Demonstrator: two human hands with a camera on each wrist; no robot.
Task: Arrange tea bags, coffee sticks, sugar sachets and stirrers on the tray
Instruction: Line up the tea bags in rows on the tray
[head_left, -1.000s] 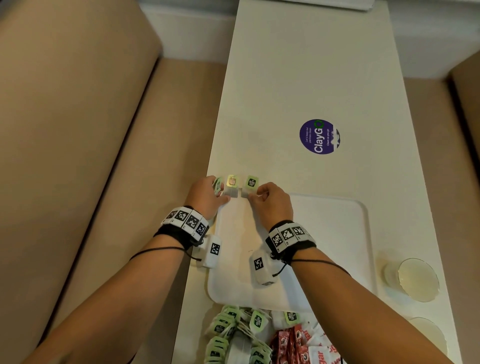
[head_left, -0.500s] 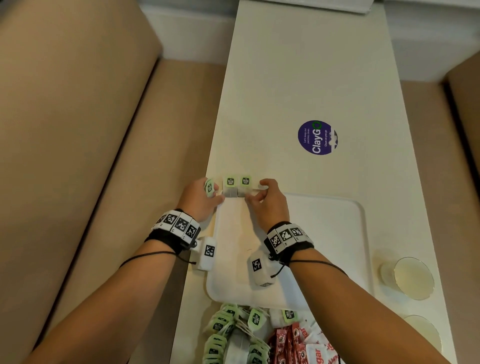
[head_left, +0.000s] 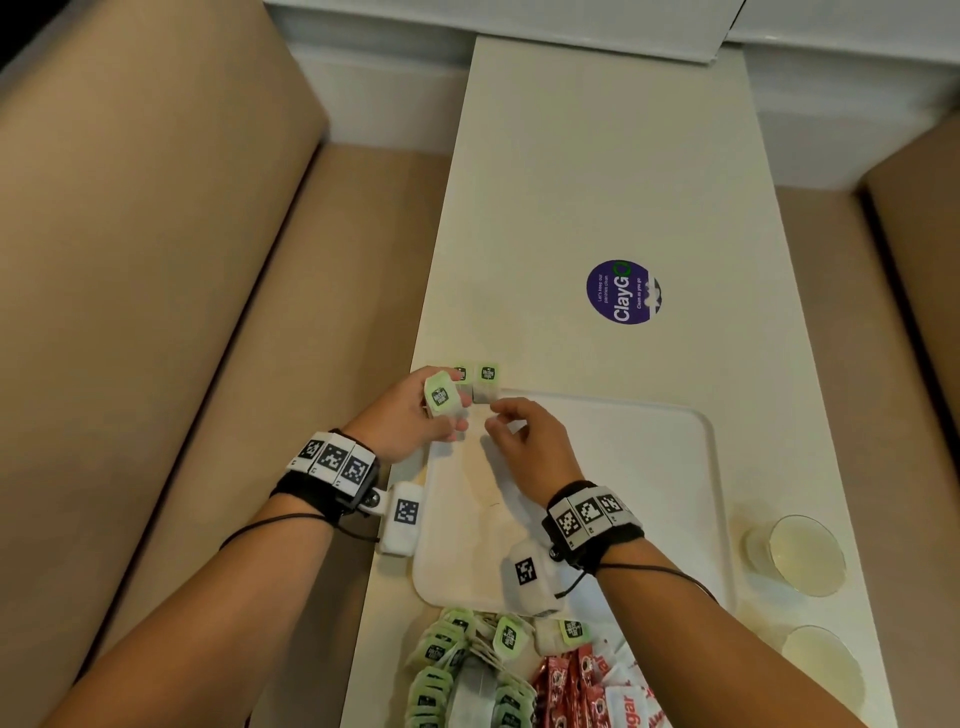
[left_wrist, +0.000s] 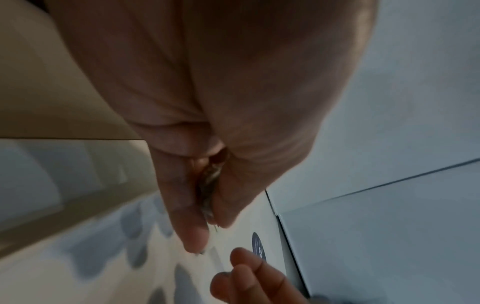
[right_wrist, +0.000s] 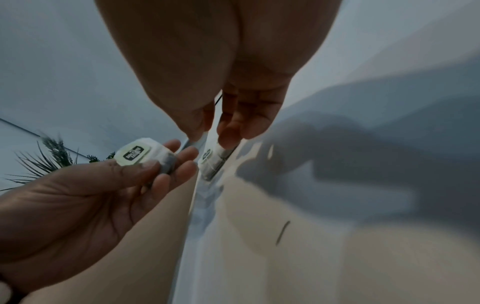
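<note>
My left hand (head_left: 448, 411) grips a white tea bag with a green tag (head_left: 440, 397) just over the far left corner of the white tray (head_left: 649, 467). The right wrist view shows this tea bag (right_wrist: 141, 154) held between thumb and fingers. Two more tea bags (head_left: 480, 382) stand side by side at that corner's rim. My right hand (head_left: 498, 422) hovers right beside them, fingers relaxed and holding nothing; one of these bags (right_wrist: 213, 160) sits just beyond its fingertips (right_wrist: 228, 142). The left wrist view shows only the palm and the bag edge-on (left_wrist: 207, 185).
A pile of green-tagged tea bags (head_left: 457, 670), red coffee sticks (head_left: 566, 691) and white sugar sachets (head_left: 628, 701) lies on the table before the tray. Two pale cups (head_left: 800, 553) stand right of it. A purple sticker (head_left: 623, 292) lies beyond. Tan benches flank the narrow table.
My right hand has let go of the two tea bags at the tray corner and drawn back slightly. The left hand has lifted its tea bag and turned the tag up.
</note>
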